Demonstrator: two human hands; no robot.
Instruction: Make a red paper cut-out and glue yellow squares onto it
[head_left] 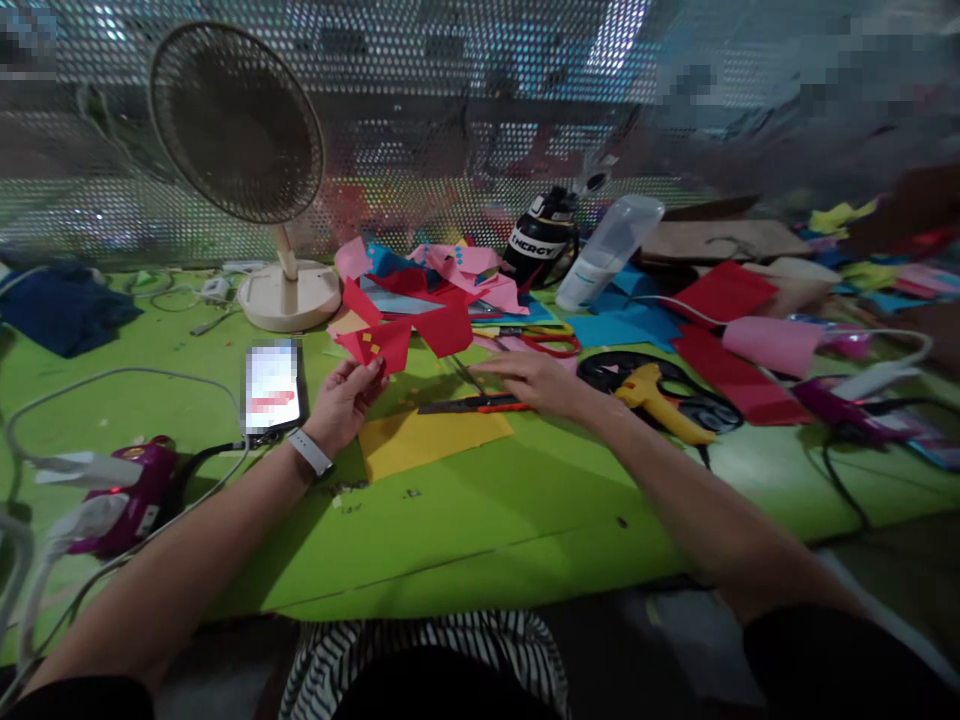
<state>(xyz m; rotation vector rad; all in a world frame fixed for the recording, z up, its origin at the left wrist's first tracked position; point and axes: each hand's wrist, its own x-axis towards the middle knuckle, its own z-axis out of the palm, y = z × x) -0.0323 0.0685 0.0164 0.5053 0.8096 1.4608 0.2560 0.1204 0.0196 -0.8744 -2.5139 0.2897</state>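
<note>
My left hand (pixel 346 400), with a white band on its wrist, pinches a folded red paper piece (pixel 386 345) that has small yellow squares on it. My right hand (pixel 529 378) hovers palm down over the orange end of a dark cutter (pixel 465 404), its fingers stretched out. Under the cutter lies a yellow paper sheet (pixel 435 442) on the green table (pixel 420 540). A thin dark stick (pixel 466 374) slants just left of my right fingertips. Whether the fingertips touch it is unclear.
Behind are a fan (pixel 289 300), pink paper (pixel 469 265), orange-handled scissors (pixel 551 345), a black bottle (pixel 538 240) and a clear bottle (pixel 611 250). A yellow glue gun (pixel 667 405) sits right. Left are a phone (pixel 271 388) and a purple power strip (pixel 127 495) with cables.
</note>
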